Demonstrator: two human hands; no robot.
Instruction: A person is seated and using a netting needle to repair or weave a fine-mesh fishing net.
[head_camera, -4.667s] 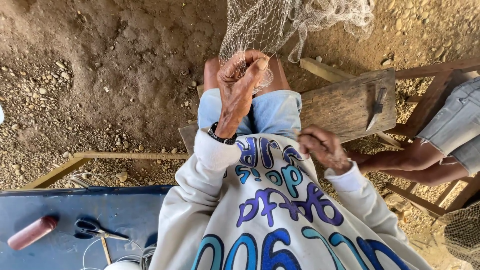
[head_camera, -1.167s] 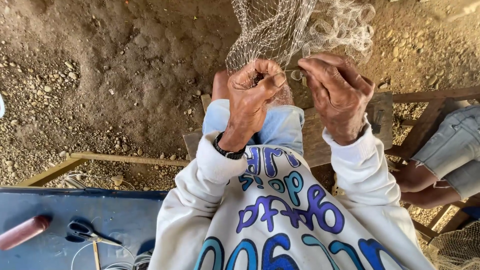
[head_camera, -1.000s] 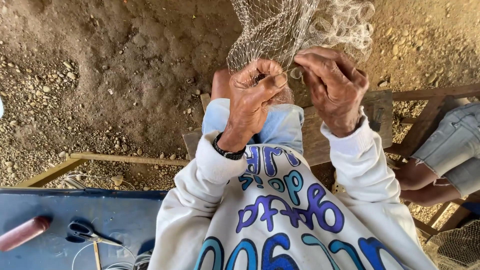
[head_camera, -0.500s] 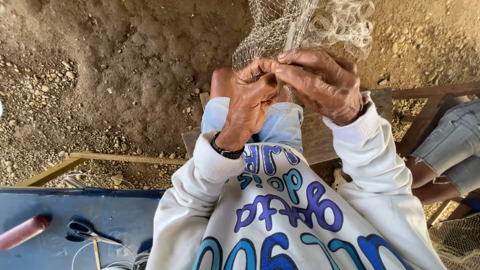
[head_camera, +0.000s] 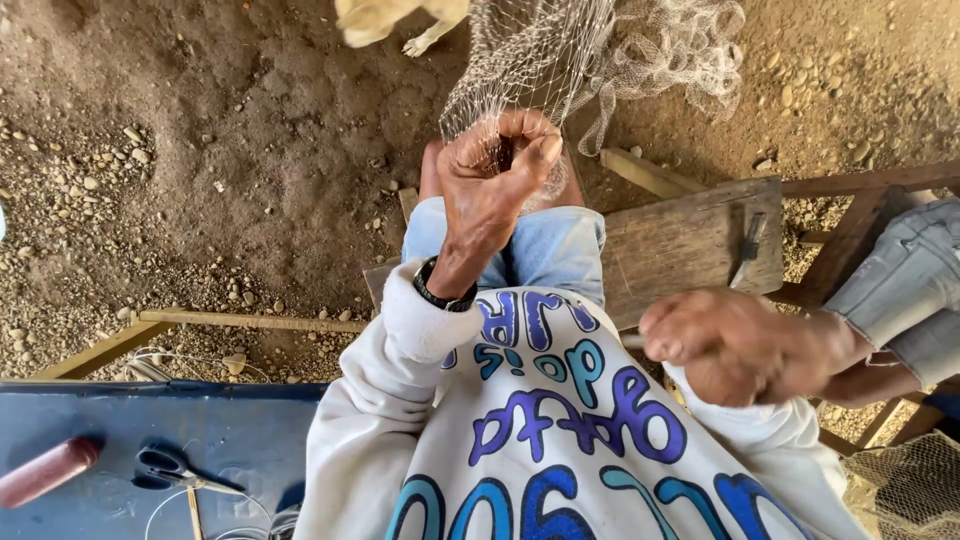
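Note:
My left hand (head_camera: 495, 170) is raised in front of me, fingers pinched shut on a fold of the pale fishing net (head_camera: 600, 50) that hangs down from above. A black watch (head_camera: 440, 292) sits on that wrist. My right hand (head_camera: 740, 345) is low at the right, blurred, closed in a fist beside my white printed sweatshirt (head_camera: 560, 440); nothing shows in it apart from a pale tip at its left edge. The two hands are well apart. My knees in light jeans (head_camera: 550, 245) lie under the left hand.
A worn wooden bench (head_camera: 690, 240) stands to my right, with another person's leg in denim shorts (head_camera: 900, 290) beyond it. At lower left, a blue tabletop (head_camera: 200, 430) holds scissors (head_camera: 175, 468) and a red cylinder (head_camera: 45, 472). A tan animal's paw (head_camera: 415, 42) shows at top. More net (head_camera: 900, 490) lies bottom right.
My right hand has left the net and swung down and to the right, away from the left hand. The left hand keeps its hold on the net.

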